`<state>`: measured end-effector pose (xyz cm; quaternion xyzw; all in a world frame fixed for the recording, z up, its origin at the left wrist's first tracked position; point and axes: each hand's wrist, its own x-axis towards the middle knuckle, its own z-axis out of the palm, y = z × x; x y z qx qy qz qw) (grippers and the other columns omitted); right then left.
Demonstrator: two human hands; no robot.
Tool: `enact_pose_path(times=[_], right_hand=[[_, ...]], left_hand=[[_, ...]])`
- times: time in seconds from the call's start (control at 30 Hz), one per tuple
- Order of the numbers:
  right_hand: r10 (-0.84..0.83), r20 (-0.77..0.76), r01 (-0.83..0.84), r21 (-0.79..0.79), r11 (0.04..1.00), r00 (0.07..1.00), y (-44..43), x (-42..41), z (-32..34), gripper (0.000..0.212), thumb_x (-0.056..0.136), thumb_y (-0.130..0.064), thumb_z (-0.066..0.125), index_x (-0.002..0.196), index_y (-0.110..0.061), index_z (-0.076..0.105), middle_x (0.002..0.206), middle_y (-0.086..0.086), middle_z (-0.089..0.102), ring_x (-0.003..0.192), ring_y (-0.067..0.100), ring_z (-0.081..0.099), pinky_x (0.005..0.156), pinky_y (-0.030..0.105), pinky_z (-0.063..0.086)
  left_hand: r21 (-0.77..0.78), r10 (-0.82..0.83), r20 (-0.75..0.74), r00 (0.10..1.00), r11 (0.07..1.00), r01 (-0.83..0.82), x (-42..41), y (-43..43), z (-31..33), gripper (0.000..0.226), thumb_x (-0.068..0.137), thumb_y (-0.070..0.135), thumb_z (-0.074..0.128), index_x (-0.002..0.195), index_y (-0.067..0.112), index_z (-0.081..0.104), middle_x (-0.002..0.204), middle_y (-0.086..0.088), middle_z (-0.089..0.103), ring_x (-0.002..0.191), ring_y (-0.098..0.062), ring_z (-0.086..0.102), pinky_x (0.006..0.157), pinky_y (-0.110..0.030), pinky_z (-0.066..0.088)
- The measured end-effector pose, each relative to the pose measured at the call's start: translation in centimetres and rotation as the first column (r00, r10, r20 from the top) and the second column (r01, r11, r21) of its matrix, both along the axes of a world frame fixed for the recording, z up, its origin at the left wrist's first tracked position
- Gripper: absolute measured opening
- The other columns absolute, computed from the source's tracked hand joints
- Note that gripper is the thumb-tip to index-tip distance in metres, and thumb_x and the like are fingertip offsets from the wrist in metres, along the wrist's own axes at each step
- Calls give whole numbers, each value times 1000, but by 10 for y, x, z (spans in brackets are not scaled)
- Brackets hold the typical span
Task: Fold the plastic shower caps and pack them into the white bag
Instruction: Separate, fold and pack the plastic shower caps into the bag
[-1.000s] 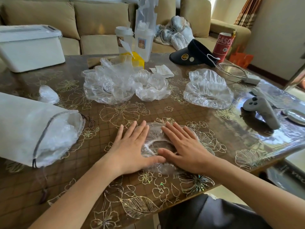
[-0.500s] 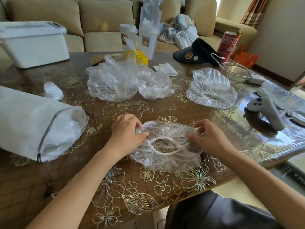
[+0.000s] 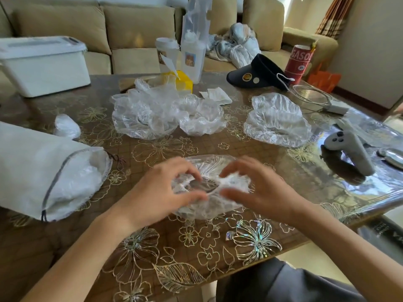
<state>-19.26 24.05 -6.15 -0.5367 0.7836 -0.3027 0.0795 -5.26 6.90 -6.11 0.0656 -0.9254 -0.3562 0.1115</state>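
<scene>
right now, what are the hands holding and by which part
The shower cap: left hand pinches its left side by the opening, right hand its right side.

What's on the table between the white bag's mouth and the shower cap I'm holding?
Head view: only bare patterned table between the white bag and the shower cap; the bag's drawstring end lies at its far edge.

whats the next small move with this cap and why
Probably bring the two gripped sides together into a fold: the left hand and right hand each grip an edge of the shower cap, which lies bunched, not folded, on the table.
</scene>
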Motion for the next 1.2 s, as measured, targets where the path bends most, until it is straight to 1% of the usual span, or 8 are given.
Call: enact_pose_path(times=[0.17, 0.3, 0.5, 0.67, 0.8, 0.97, 1.1, 1.2], right_hand=[[101, -15, -93, 274, 957, 995, 8, -5, -16, 47, 81, -27, 68, 122, -30, 46, 129, -14, 40, 121, 4, 36, 105, 20, 29], [-57, 18, 55, 130, 990, 998, -1, -22, -29, 29, 86, -3, 57, 111, -17, 60, 111, -11, 51, 106, 7, 47, 88, 5, 35], [-272, 431, 278, 52, 959, 860, -18, -37, -26, 23, 93, -29, 55, 80, -10, 58, 62, -4, 54, 48, 3, 48, 46, 12, 38], [-458, 99, 448, 102, 888, 884, -45, -41, -30, 43, 96, -40, 49, 64, -10, 51, 56, -2, 50, 48, 12, 42, 45, 24, 30], [-532, -225, 562, 96, 822, 816, -57, -39, -40, 33, 98, -41, 42, 85, -12, 51, 76, -1, 56, 67, 22, 54, 58, 29, 36], [-527, -280, 563, 59, 825, 802, -58, -38, -48, 29, 98, -33, 43, 116, -11, 48, 116, 7, 50, 101, 26, 52, 73, 31, 38], [-500, -49, 502, 30, 864, 864, -51, -41, -31, 39, 86, -3, 50, 124, -12, 51, 126, 7, 47, 121, 24, 40, 100, 32, 33], [-456, 13, 443, -258, 858, 890, -53, -21, -4, 38, 85, 3, 50, 119, -11, 56, 118, -2, 48, 119, 18, 44, 97, 23, 33]], left_hand=[[-162, 9, 511, 860, 983, 85, 4, -18, -7, 92, 65, 47, 79, 138, 43, 23, 144, 24, 17, 131, 3, 17, 113, -25, 14], [-193, 39, 400, 915, 980, 43, 2, -24, -9, 61, 84, 32, 67, 136, 41, 35, 133, 23, 35, 117, 6, 34, 102, -14, 27], [115, 276, 178, 945, 948, -298, -4, -46, -12, 15, 93, 27, 54, 89, 31, 68, 86, 17, 67, 73, 6, 59, 70, -16, 42], [71, 574, 79, 815, 812, -579, -18, -41, -33, 28, 95, 29, 53, 79, 8, 64, 67, -1, 64, 43, -1, 51, 47, -11, 38], [-261, 649, -27, 760, 729, -632, -27, -24, -39, 24, 93, 34, 55, 95, 11, 55, 90, 2, 48, 62, -5, 44, 47, -15, 25], [-329, 651, 39, 758, 725, -605, -31, -20, -41, 26, 92, 38, 55, 93, 12, 56, 96, -1, 42, 76, -16, 46, 61, -25, 34], [295, 579, 139, 804, 750, -592, -26, -32, -28, 21, 90, 29, 60, 90, 8, 61, 86, -2, 60, 75, -14, 54, 60, -23, 40], [901, 389, 178, 904, 306, -308, -23, -41, -9, 23, 88, 14, 58, 108, 1, 60, 100, -11, 69, 89, -20, 65, 75, -35, 58]])
